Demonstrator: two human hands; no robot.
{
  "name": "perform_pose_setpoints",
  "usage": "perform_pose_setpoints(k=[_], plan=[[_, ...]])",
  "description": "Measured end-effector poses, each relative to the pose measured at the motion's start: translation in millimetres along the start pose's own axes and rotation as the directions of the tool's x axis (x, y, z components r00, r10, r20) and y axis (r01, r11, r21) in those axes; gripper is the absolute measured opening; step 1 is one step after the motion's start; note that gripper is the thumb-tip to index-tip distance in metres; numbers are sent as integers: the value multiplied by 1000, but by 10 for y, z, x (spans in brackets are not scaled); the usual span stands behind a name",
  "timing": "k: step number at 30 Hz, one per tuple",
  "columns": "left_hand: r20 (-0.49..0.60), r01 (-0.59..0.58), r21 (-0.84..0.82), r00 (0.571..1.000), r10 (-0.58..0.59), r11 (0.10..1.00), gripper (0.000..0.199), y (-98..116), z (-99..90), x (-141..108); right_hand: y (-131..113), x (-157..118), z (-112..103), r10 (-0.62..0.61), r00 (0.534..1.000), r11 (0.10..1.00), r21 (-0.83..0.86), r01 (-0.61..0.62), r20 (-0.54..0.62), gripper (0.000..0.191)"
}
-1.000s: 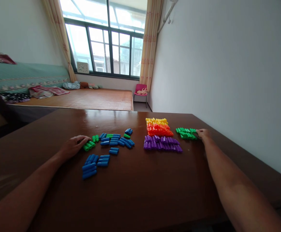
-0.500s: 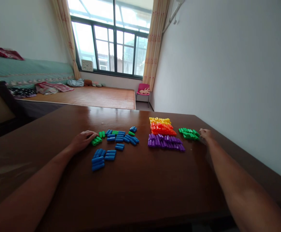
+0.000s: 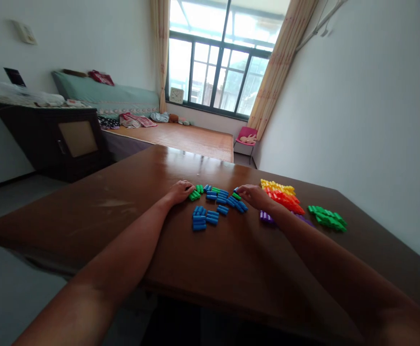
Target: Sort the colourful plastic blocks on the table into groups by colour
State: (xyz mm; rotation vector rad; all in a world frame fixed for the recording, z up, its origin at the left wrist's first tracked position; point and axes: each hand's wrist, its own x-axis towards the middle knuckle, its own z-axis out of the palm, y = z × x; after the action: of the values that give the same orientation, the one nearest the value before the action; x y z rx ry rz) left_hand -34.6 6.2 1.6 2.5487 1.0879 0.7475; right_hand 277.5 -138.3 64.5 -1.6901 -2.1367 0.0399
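Small blue tubes [image 3: 199, 223] lie in loose groups on the brown table, with green tubes [image 3: 194, 195] at their left end. My left hand [image 3: 181, 191] rests on the table against these green tubes, its fingers curled; what it may hold is hidden. Over the right end of the blue groups is my right hand [image 3: 250, 193], fingertips bent down by a single green tube [image 3: 236, 196] and a blue one. Right of it lie stacked rows of yellow tubes [image 3: 277, 186], orange tubes [image 3: 285, 200] and purple tubes [image 3: 266, 217], the purple partly behind my forearm.
Farther right on the table [image 3: 123, 202] is a pile of green tubes [image 3: 327, 218]. Beyond the table stand a bed [image 3: 195, 137] and a pink chair [image 3: 246, 136]. A dark cabinet [image 3: 51, 139] is at the left, a white wall at the right.
My right hand has moved left from the right-hand green pile to the blue tubes. The view has turned left, and my left hand stays by the left green tubes.
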Motion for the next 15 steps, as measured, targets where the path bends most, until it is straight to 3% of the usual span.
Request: perform_pose_setpoints(k=[4,8,12,15], plan=[[10,13,6,1000,-13,1000,40,15,0,-17,-261,467,420,22,1000,1000,-21,-22,16,23],[4,35,37,999,-35,999,38,19,18,-26,-385,820,676,62,996,996,-64,-57,69,29],[8,45,59,999,-46,997,37,21,40,-28,-423,977,653,106,983,994,-46,-100,152,32],[-1,43,52,999,-43,998,36,18,48,-28,-375,964,495,161,982,983,71,-168,101,24]])
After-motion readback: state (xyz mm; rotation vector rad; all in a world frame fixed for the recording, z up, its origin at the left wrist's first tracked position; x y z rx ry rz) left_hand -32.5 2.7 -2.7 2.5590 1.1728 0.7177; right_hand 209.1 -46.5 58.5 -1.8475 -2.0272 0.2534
